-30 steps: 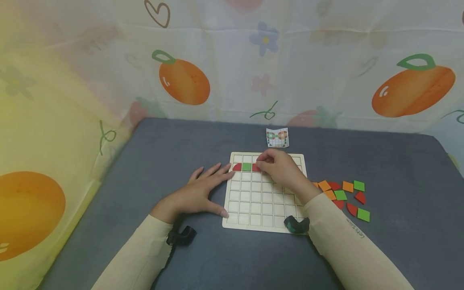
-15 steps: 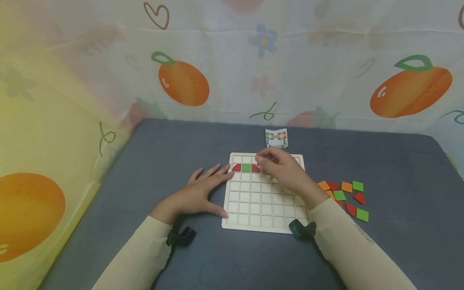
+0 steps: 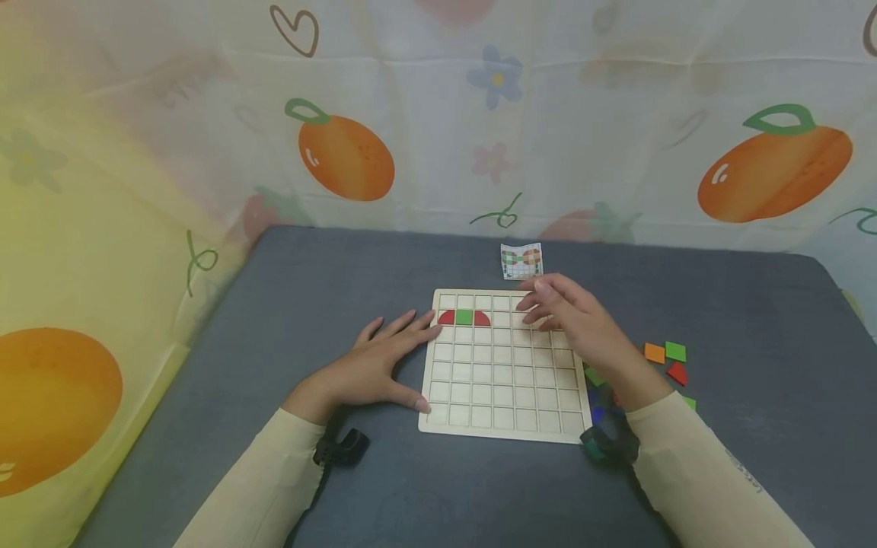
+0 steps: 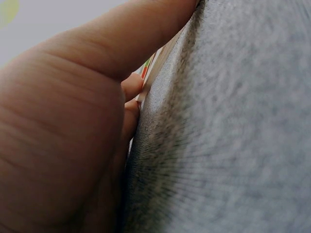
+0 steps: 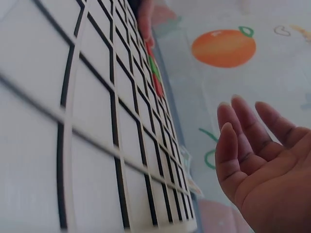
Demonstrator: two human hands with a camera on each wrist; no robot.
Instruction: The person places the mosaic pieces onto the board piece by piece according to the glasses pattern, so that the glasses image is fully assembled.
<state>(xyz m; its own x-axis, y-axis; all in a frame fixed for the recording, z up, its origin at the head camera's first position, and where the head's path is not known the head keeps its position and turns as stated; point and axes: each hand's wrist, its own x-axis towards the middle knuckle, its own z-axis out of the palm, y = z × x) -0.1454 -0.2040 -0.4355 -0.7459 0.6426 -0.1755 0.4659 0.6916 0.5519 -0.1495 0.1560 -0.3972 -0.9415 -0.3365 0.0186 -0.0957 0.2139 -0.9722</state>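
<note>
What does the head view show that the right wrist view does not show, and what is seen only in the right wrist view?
Only the head view shows the loose orange square and loose red piece beside the board. Only the right wrist view shows the palm face of the right hand, with nothing visible in it. Both show the board, at least part of each hand, the green square between two red pieces, and the fruit-print curtain.

The pale, square-celled board [image 3: 482, 374] lies flat. In its second row from the far edge, a red quarter-round tile [image 3: 448, 318], a green square tile [image 3: 464, 317] and another red quarter-round [image 3: 482, 319] sit side by side, curves facing outward.
</note>
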